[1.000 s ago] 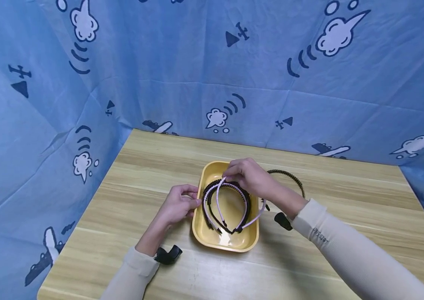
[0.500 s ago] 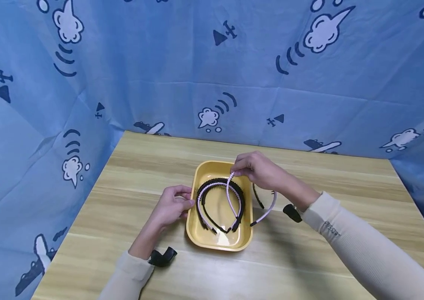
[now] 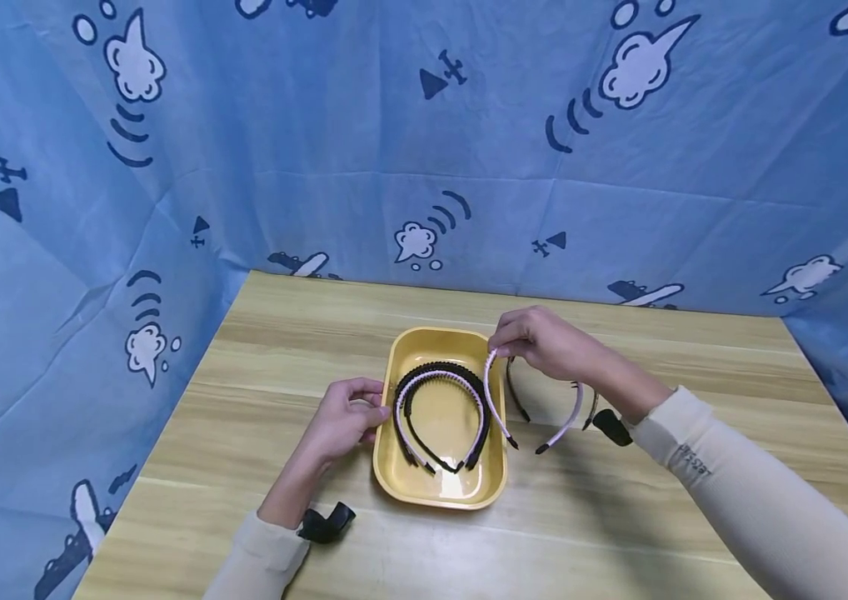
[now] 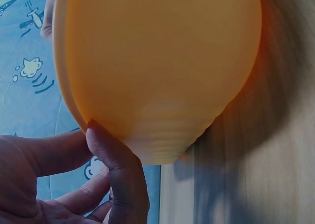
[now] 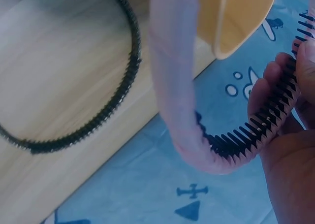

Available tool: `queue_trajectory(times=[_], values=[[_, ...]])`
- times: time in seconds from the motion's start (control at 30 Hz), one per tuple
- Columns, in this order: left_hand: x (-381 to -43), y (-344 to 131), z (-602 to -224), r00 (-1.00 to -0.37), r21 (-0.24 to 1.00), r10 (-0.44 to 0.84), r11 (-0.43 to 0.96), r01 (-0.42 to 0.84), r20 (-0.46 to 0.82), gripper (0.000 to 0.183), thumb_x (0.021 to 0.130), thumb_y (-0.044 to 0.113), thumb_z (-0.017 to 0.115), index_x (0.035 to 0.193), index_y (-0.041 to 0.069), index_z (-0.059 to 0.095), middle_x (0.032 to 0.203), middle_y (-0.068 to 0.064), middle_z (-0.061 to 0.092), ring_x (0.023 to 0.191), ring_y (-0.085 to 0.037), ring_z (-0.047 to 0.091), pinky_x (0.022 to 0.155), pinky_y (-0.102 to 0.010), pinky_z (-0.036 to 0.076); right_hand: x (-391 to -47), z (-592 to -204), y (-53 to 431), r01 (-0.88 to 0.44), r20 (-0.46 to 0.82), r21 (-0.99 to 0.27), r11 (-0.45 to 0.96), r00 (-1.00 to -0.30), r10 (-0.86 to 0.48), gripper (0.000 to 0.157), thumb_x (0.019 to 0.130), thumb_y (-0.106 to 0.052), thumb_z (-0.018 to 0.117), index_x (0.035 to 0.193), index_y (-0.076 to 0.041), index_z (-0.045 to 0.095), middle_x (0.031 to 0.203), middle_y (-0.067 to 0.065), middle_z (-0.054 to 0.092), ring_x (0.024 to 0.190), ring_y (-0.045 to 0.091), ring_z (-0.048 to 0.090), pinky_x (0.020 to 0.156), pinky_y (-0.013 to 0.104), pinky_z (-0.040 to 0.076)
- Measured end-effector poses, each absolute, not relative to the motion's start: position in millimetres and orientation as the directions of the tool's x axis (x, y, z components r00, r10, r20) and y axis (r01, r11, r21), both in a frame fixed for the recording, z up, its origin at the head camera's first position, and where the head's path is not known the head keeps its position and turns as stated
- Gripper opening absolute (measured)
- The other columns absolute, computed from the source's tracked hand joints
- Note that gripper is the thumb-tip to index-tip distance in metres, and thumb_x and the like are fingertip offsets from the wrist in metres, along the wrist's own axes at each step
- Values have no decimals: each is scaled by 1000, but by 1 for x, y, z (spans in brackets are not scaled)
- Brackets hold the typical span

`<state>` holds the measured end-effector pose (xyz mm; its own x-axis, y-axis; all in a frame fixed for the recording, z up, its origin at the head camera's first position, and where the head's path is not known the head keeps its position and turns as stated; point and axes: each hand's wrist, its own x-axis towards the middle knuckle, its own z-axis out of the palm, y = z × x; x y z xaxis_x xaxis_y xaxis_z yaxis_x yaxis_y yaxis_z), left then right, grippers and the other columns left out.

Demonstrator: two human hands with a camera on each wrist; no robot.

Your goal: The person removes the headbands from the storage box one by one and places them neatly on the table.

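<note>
My left hand (image 3: 345, 417) pinches the left rim of a yellow tray (image 3: 439, 503) between thumb and fingers. In the left wrist view the tray's wall (image 4: 162, 61) fills much of the picture. My right hand (image 3: 540, 340) pinches a pale lilac headband (image 3: 566, 428) near the top of its arc. It hangs over and just right of the tray's right rim, its dark tips pointing down. Black comb teeth (image 5: 236, 143) line its inner side. Inside the tray lie a black headband (image 3: 435, 366), another lilac headband (image 3: 481, 421) and a thin black band (image 3: 427, 450), overlapping.
Right of the tray, on the wooden table (image 3: 694, 483), lies a dark toothed headband (image 5: 127, 83), partly hidden behind my right hand in the head view. A blue patterned curtain (image 3: 334, 208) stands behind and left of the table.
My right hand has carried the lilac headband rightward, from over the tray's interior to its right rim. The left hand keeps its grip on the tray. The head view has shifted slightly.
</note>
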<state>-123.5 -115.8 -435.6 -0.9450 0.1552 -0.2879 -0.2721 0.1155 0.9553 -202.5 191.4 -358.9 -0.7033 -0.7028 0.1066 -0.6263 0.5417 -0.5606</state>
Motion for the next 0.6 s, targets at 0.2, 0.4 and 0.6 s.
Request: queue_trajectory(times=[0.2, 0.4, 0.6], values=[[-123, -116, -436, -946, 956, 154, 123, -267, -284, 37, 84, -10, 65, 121, -9, 60, 97, -12, 56, 62, -11, 57, 50, -22, 50, -204, -358, 206, -613, 91, -560, 557, -714, -695, 19, 88, 4, 67, 93, -10, 78, 87, 0, 69, 81, 15, 65, 70, 23, 57], [-123, -115, -436, -948, 956, 149, 131, -263, -281, 38, 83, -10, 65, 121, -10, 60, 97, -12, 56, 61, -12, 56, 49, -22, 51, -206, -360, 221, -600, 80, -551, 580, -730, -679, 17, 88, 2, 67, 94, -9, 78, 88, -1, 69, 82, 12, 64, 70, 23, 56], [-123, -115, -436, -944, 948, 129, 147, -284, -303, 39, 83, -10, 66, 121, -8, 60, 99, -13, 57, 62, -13, 57, 51, -24, 53, -208, -363, 237, -573, 63, -560, 599, -750, -658, 19, 87, 3, 67, 97, -8, 78, 89, -1, 70, 83, 13, 65, 71, 24, 57]])
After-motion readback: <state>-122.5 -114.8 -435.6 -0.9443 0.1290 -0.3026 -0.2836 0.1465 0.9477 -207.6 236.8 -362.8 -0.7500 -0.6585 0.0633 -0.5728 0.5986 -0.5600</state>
